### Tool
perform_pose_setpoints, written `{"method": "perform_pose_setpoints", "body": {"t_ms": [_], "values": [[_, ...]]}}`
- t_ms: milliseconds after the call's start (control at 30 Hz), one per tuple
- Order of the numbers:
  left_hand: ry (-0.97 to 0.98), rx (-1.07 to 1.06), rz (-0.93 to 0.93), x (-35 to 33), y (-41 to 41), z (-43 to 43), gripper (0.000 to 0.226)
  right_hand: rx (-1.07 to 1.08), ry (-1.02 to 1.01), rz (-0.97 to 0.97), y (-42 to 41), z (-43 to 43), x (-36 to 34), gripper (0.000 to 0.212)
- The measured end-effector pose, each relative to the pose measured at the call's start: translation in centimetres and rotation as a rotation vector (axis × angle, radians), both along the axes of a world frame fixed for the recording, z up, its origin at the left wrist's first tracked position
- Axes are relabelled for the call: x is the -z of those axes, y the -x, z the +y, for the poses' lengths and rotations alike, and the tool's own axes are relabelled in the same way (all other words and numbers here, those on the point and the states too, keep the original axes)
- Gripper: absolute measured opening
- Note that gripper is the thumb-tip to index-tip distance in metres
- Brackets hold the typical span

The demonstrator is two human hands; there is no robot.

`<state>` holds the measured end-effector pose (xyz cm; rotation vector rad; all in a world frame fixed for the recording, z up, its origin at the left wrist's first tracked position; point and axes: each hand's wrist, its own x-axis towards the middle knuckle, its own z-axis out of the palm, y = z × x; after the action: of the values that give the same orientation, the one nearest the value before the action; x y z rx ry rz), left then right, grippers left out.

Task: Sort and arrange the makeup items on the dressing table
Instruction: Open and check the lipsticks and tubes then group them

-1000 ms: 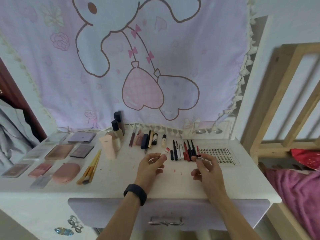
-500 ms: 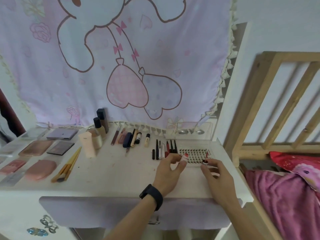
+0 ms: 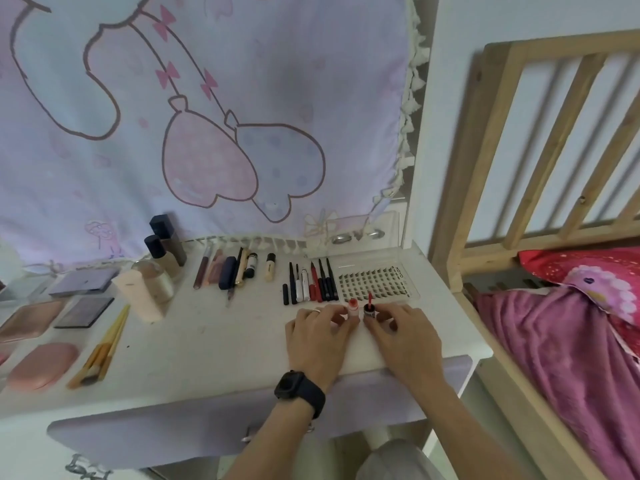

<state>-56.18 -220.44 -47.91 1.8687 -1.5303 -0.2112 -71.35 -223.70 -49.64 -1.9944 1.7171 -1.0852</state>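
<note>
Near the front right of the table (image 3: 207, 344), a small tube (image 3: 352, 309) with a red open top stands upright, pinched between the fingertips of the left hand (image 3: 317, 336). Just beside it, apart by a narrow gap, the right hand (image 3: 403, 336) pinches the dark cap (image 3: 369, 312), whose red-tipped wand (image 3: 370, 298) points up and away from the person. Both hands rest low over the tabletop with their fingers curled toward each other. The left hand carries a ring (image 3: 317, 310), and its wrist wears a black watch (image 3: 300, 389).

Just behind the tube and cap lies a clear lash tray (image 3: 375, 280) with rows of dark lashes. To its left, a row of pens (image 3: 311, 282) in black, white and red lies side by side, pointing toward the wall. Further left lies a second group of sticks (image 3: 228, 271), then three bottles (image 3: 162, 251) standing upright with a pale pink tube (image 3: 138, 294) in front of them. Brushes (image 3: 104, 344) lie together near the front edge, with flat palettes (image 3: 85, 311) and a pink compact (image 3: 43, 365) at the far left.

A lilac drawer (image 3: 173, 431) sits below the tabletop. A cartoon cloth (image 3: 207, 116) hangs behind, and a wooden rail (image 3: 554, 133) and pink blanket (image 3: 554, 341) are to the right.
</note>
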Motion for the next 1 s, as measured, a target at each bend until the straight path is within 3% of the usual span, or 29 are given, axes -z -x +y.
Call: {"method": "perform_pose_setpoints", "body": {"t_ms": [1000], "values": [[-0.020, -0.092, -0.091, 0.97, 0.33, -0.35, 0.032, 0.022, 0.055, 0.094, -0.82, -0.20, 0.08, 0.022]]}}
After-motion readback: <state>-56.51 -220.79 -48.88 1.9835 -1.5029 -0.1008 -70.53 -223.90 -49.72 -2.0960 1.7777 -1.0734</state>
